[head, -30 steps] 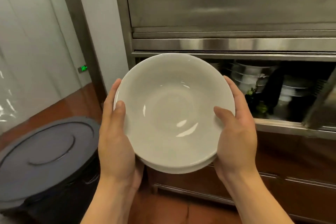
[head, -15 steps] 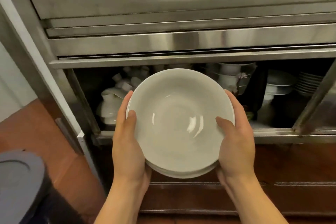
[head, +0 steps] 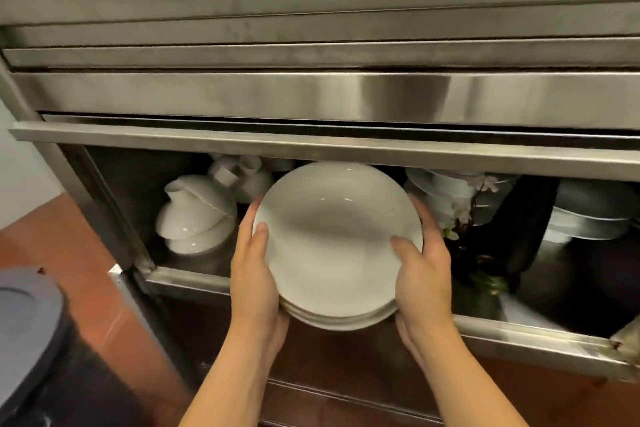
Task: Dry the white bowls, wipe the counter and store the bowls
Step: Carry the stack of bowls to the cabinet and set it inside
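A stack of white bowls sits between both my hands, tilted towards me, at the mouth of an open steel cabinet shelf. My left hand grips the stack's left rim with the thumb inside the top bowl. My right hand grips the right rim the same way. The far edge of the stack is just under the shelf's upper rail.
Inside the shelf, white jugs and crockery stand at the left; stacked white dishes, a dark object and more plates at the right. A grey lidded bin stands at the lower left on the red-brown floor.
My view has swung right and closer to the cabinet. Both hands have carried the bowl stack forward and down to the shelf opening, and the grip is unchanged.
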A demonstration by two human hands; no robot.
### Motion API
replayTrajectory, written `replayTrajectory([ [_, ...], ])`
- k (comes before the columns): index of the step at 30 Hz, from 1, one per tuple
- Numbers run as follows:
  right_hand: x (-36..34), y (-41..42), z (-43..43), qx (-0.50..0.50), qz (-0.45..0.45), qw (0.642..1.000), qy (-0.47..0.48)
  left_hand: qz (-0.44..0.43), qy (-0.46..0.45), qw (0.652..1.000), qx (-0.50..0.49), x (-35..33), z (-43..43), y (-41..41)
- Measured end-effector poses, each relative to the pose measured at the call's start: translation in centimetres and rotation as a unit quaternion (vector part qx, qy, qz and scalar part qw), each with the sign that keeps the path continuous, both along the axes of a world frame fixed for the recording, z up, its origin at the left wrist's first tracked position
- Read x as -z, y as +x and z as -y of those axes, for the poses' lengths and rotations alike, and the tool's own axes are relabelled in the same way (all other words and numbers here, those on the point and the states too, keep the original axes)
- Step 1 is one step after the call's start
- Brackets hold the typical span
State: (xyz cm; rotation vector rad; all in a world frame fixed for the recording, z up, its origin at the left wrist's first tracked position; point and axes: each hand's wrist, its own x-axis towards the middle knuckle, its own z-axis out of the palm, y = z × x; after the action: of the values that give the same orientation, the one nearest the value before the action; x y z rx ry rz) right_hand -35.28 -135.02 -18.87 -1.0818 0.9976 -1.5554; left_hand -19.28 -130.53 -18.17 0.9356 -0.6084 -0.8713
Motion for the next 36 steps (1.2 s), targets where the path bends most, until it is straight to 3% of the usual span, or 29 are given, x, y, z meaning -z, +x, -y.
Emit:
replayTrajectory([
  [18, 5.9, 2.2, 8.9, 0.037, 0.039, 0.994, 0.092, -0.054, 0.075, 0.995, 0.033, 5.7, 10.2, 2.6],
  [36, 8.1, 3.7, 11.1, 0.056, 0.044, 0.987, 0.146, -0.088, 0.111, 0.989, 0.044, 7.9, 13.0, 4.0],
])
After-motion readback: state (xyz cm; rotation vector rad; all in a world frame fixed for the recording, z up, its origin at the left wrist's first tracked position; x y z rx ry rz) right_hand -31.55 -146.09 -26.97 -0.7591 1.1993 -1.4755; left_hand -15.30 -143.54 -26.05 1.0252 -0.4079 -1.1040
